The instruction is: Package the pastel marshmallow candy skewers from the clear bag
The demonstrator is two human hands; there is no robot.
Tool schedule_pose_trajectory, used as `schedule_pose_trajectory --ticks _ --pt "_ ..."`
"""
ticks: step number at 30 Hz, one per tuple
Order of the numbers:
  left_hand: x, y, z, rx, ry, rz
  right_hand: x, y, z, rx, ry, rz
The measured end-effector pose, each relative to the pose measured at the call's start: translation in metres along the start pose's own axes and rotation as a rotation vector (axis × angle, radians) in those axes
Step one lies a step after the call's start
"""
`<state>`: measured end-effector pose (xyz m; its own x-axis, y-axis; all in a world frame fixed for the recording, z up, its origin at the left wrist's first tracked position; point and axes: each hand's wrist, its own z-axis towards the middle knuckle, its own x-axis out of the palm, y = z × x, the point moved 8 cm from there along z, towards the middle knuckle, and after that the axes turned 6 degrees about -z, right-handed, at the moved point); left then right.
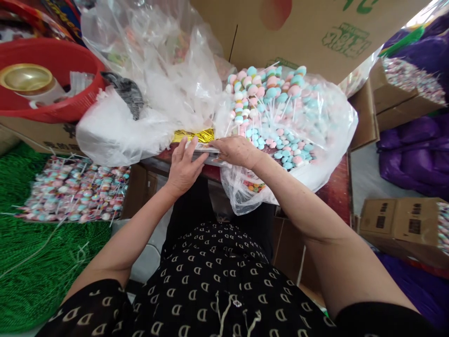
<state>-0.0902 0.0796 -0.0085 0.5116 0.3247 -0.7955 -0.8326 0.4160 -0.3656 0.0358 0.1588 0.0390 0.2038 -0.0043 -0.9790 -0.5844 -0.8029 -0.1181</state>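
At the table's front edge lies a thin stack of clear plastic bags (pixel 206 149), largely covered by my fingers. My left hand (pixel 185 167) rests on its left part, fingers stretched out and apart. From the right, my right hand (pixel 238 150) has its fingers closed over the stack's other end; the fingertips are partly hidden. Just behind the hands is a bundle of gold twist ties (pixel 196 135). Beside my right hand, pink, blue and white candy skewers on sticks (pixel 270 91) and loose candies (pixel 289 152) sit in a large clear plastic bag (pixel 336 117).
A red basin (pixel 75 105) with a tape roll (pixel 26 78) stands at left. More filmy plastic (pixel 150 47) fills the table's back, before a big cardboard box (pixel 308 28). A box of wrapped candy skewers (pixel 79 189) sits lower left, among green mesh (pixel 45 262). Cardboard boxes (pixel 396 220) stand at right.
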Motion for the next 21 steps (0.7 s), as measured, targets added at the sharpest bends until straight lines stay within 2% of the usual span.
schedule_pose_trajectory --ticks 5,12,21 --pt "0.003 -0.001 0.007 0.011 0.070 -0.014 -0.003 0.000 -0.002 -0.012 0.023 -0.006" --pt "0.004 0.003 0.016 -0.064 0.131 0.041 -0.007 0.006 -0.001 -0.029 0.001 -0.019" --pt "-0.004 0.008 0.016 -0.036 0.162 0.060 -0.008 -0.012 -0.033 0.006 -0.010 -0.058"
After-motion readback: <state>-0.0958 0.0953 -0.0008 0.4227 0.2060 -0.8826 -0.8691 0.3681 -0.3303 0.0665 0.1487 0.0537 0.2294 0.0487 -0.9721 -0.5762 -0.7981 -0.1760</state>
